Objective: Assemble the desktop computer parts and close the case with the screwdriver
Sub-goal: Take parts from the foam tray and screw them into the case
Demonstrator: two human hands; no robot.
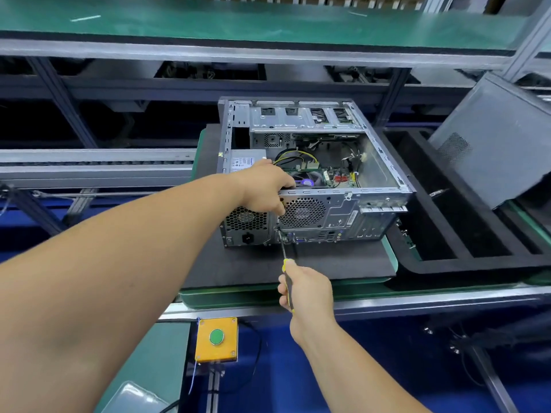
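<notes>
An open desktop computer case [343, 210] lies on its side on a dark foam pad [253, 269], rear panel toward me, with the motherboard, fan and cables exposed. My left hand [265, 187] grips the top rear edge of the case near the power supply [243, 165]. My right hand [307, 289] holds a yellow-and-black screwdriver [286, 275]; its shaft points up to the rear panel, with the tip just below the round fan grille [301, 212]. The grey side panel [489, 141] leans at the right.
A black foam tray [447, 234] with long slots sits to the right of the pad. A yellow box with a green button [216, 338] hangs below the bench edge. A conveyor rail [89, 165] runs at the left, and a green shelf [238, 22] is overhead.
</notes>
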